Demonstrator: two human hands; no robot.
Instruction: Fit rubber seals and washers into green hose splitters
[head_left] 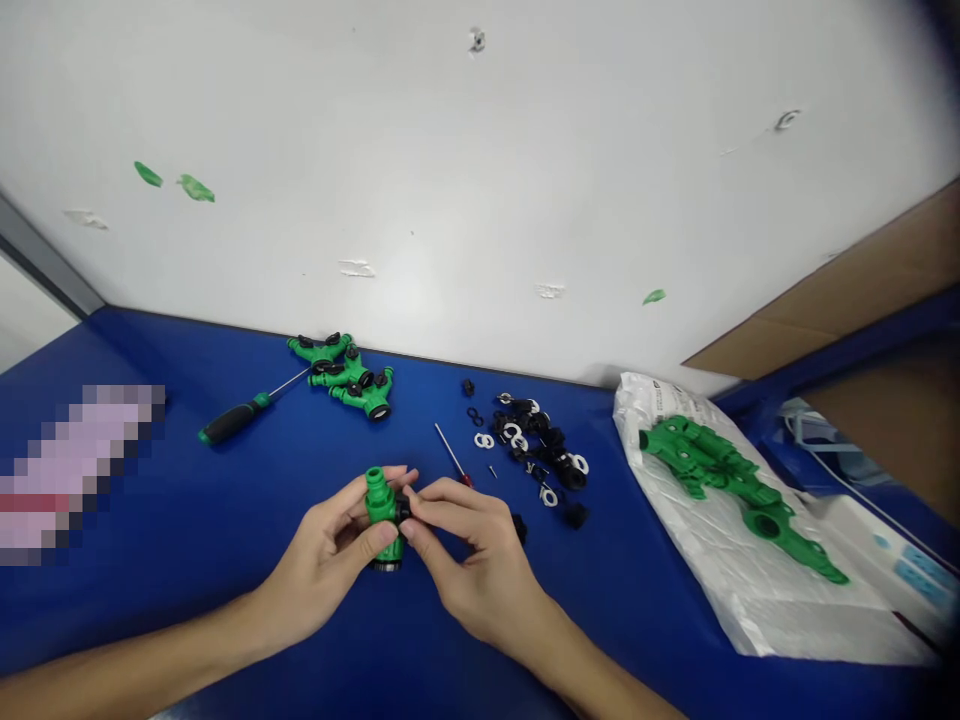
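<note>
Upright between my hands is a green plastic hose splitter point(379, 498), with a black ring at its lower end. My left hand point(319, 550) is closed around its body, thumb across the front. The thumb and fingers of my right hand point(480, 560) pinch a small black valve knob point(403, 508) at the splitter's right side. Part of the knob is hidden behind the fingertips. Just beyond my right hand, a thin screwdriver with a red handle point(466, 479) and a small screw point(492, 471) lie on the blue table point(247, 530).
Several Y-shaped splitters point(367, 394) with black knobs sit near the wall, beside a larger screwdriver point(236, 417). Loose black parts and white washers point(512, 431) are scattered to the right. Farther right, green splitter bodies point(694, 458) rest on a white plastic bag point(720, 575).
</note>
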